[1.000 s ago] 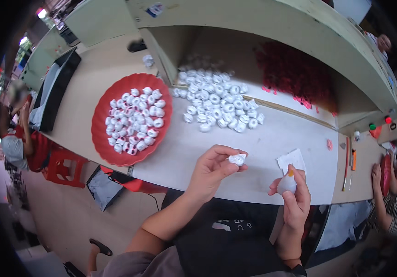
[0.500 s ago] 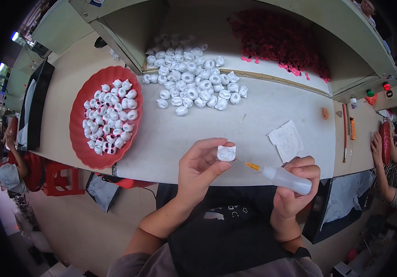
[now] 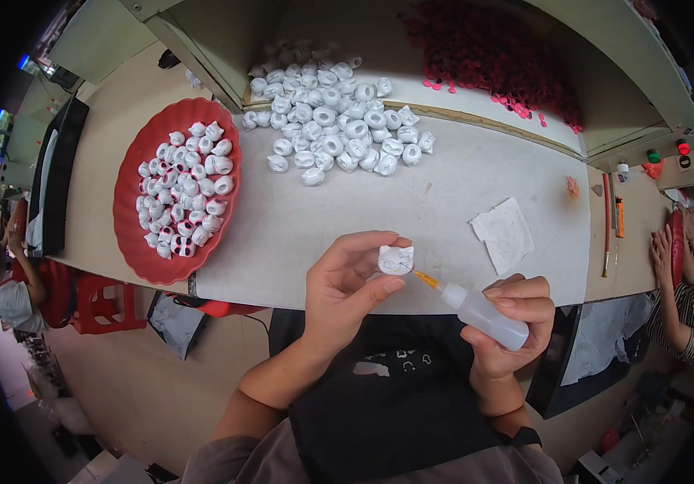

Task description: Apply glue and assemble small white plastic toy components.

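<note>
Between thumb and fingers, my left hand (image 3: 349,282) pinches a small white cat-shaped piece (image 3: 396,260) with fine dark outlines on its front. My right hand (image 3: 516,319) is wrapped round a translucent squeeze bottle (image 3: 484,315) with an orange needle tip (image 3: 427,280). The tip points at the piece's lower right edge; whether it touches, I cannot tell. Beyond my hands lies a heap of similar white pieces (image 3: 331,145). A red scalloped bowl (image 3: 123,218) at the left holds several more white pieces, some with pink and dark parts.
Small pink discs (image 3: 500,64) are piled on the shelf at the back right. A white paper sheet (image 3: 504,236) lies right of my hands. Further right are a brush (image 3: 606,230), an orange tube (image 3: 619,218) and small bottles (image 3: 653,156). Other people sit at both sides.
The bottle is tilted more steeply, and its needle tip is nearer the white piece's lower right edge. My left hand still holds the piece. The whole view has shifted slightly.
</note>
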Motion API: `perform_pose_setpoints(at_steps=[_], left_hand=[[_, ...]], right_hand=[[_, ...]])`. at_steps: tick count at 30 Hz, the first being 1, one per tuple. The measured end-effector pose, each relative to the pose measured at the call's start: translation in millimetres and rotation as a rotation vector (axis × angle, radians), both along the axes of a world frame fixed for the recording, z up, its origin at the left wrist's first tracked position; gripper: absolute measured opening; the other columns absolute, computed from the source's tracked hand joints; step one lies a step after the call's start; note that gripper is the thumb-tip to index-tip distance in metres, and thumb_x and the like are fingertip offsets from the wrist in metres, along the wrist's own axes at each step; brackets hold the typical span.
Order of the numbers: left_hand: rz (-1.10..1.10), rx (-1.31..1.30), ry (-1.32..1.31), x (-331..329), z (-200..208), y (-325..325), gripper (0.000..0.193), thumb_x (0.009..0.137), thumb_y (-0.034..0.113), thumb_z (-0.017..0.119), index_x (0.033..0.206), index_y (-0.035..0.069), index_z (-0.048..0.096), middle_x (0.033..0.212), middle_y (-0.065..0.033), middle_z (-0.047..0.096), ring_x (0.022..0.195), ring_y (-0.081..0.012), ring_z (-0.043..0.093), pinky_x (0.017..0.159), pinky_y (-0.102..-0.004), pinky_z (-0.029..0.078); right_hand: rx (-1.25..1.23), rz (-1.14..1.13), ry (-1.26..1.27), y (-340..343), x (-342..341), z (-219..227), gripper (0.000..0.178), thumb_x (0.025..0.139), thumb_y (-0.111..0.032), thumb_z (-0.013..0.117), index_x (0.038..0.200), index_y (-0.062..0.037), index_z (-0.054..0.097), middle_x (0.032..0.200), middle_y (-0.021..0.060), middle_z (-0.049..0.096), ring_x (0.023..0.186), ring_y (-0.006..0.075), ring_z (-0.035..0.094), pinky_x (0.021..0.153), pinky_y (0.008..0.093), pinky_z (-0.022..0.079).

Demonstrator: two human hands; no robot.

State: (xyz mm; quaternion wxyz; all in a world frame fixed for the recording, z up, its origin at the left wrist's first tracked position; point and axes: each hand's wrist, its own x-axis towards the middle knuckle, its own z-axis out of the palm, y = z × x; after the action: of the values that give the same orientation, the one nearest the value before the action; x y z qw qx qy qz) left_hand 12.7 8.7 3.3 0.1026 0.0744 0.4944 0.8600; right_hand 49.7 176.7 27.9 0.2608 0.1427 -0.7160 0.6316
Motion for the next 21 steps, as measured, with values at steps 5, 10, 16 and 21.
perform_pose_setpoints(at_steps=[5,10,16,21], left_hand=[[0.025,0.000,0.015,0.3,-1.3,0.8,0.037,0.071,-0.007,0.058,0.106,-0.002,0.045,0.104,-0.0145,0.052,0.097,-0.0186,0.051,0.082,-0.0282,0.042],[0.049,-0.023,0.034,-0.4,-2.8,0.8,0.036,0.071,-0.007,0.059,0.105,-0.002,0.045,0.103,-0.0140,0.052,0.096,-0.0184,0.051,0.082,-0.0288,0.041],[0.076,-0.105,0.075,0.3,-4.9,2.2,0.034,0.071,-0.006,0.059,0.103,-0.003,0.047,0.102,-0.0137,0.053,0.094,-0.0177,0.051,0.082,-0.0303,0.041],[0.078,-0.159,0.083,1.9,-1.5,3.8,0.033,0.071,-0.004,0.060,0.102,-0.004,0.050,0.100,-0.0127,0.054,0.093,-0.0178,0.052,0.080,-0.0301,0.042]], right_hand=[[0.105,-0.021,0.027,1.5,1.4,3.0,0.040,0.056,-0.005,0.076,0.086,-0.0051,0.050,0.082,0.0094,0.049,0.063,0.0158,0.054,0.053,0.0229,0.044],[0.166,-0.043,0.029,2.9,2.8,6.7,0.040,0.055,-0.005,0.077,0.086,-0.0057,0.051,0.080,0.0087,0.049,0.060,0.0149,0.053,0.051,0.0227,0.043],[0.184,-0.005,-0.028,3.5,5.1,12.2,0.041,0.054,-0.005,0.077,0.086,-0.0062,0.051,0.079,0.0081,0.049,0.059,0.0140,0.053,0.049,0.0223,0.042],[0.152,-0.016,-0.012,2.8,2.9,9.7,0.041,0.054,-0.005,0.077,0.086,-0.0061,0.051,0.079,0.0081,0.049,0.058,0.0136,0.053,0.049,0.0219,0.042]])
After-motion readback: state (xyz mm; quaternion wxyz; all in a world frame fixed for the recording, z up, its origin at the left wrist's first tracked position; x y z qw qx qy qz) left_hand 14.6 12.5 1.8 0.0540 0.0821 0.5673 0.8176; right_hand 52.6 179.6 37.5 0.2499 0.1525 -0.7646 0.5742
